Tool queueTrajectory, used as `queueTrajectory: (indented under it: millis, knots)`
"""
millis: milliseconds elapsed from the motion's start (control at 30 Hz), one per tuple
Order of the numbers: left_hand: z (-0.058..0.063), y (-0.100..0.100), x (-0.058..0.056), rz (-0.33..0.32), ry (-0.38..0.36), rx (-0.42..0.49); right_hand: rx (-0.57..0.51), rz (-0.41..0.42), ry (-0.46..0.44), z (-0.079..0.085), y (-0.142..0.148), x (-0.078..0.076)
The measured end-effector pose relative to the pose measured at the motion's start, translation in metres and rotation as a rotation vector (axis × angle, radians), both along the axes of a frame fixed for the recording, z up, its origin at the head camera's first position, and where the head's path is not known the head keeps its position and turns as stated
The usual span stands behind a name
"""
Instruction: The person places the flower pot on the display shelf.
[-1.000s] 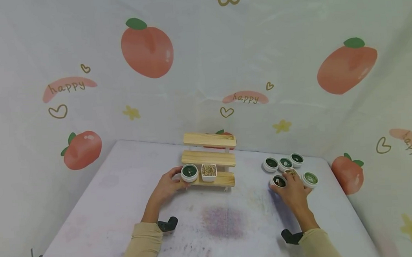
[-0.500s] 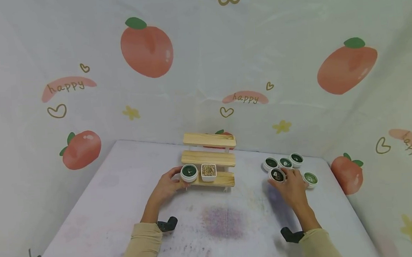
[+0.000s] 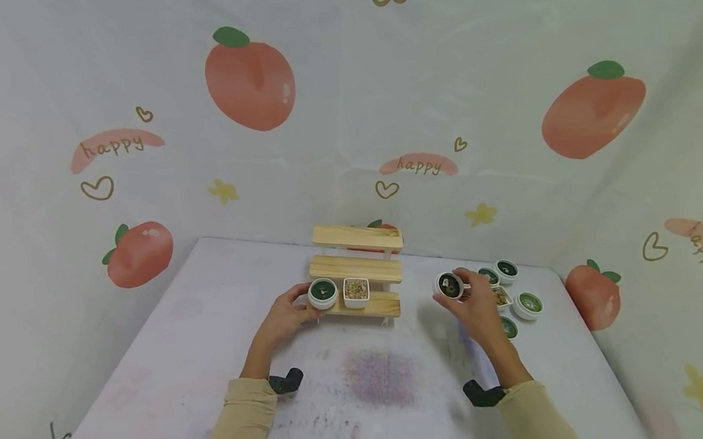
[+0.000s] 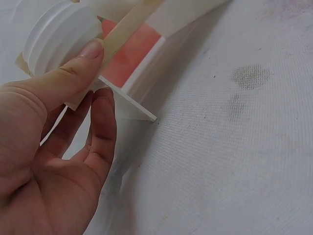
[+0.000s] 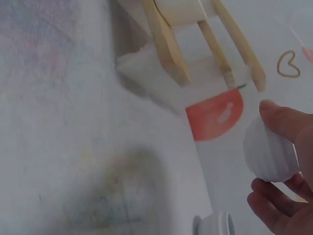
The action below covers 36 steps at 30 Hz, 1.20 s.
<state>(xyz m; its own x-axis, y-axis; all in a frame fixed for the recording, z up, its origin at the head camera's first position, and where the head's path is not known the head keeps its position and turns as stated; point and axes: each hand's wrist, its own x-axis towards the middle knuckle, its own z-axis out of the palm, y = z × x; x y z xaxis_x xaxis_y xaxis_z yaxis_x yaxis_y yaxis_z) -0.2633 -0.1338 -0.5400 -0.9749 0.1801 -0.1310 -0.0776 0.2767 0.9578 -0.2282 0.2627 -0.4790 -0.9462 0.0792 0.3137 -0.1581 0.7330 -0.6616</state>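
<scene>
On the left end of the lowest step of a wooden tiered stand [image 3: 354, 270] sits a round white ribbed pot [image 3: 322, 294] with a dark green top. My left hand [image 3: 286, 315] grips it there; in the left wrist view the thumb lies against the ribbed pot [image 4: 61, 36], fingers curled below the plank. A square white pot [image 3: 356, 293] of speckled gravel stands beside it. To the right of the stand, my right hand [image 3: 474, 306] holds up another round white pot [image 3: 449, 285], dark inside with pale bits. Thumb and fingers pinch the ribbed sides of this pot [image 5: 269, 152].
Several small pots stand on the right of the white-covered table [image 3: 266, 413], among them a light green-topped one [image 3: 528, 305] and a square gravel one [image 3: 501, 296]. The stand's two upper planks hold nothing. A fruit-printed curtain [image 3: 344, 99] hangs behind.
My right hand has lifted the dark-filled pot from the right-hand group and carried it left, toward the stand. Another green-topped pot has come into sight near the wrist. The left hand stays put.
</scene>
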Motion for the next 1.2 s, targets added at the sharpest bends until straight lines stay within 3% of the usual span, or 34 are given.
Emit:
queueTrajectory:
  millis: [467,800,1200]
  knots:
    - [0.000,0.001,0.000,0.003,0.007,-0.050,-0.226,0.083,0.052,-0.012,-0.044,0.002]
    - [0.002,0.002,0.002,0.012,0.029,-0.047,-0.209,0.148,0.112,-0.019,-0.071,-0.003]
    - [0.003,0.002,0.002,0.004,0.035,-0.047,-0.220,0.176,0.085,-0.024,-0.090,-0.003]
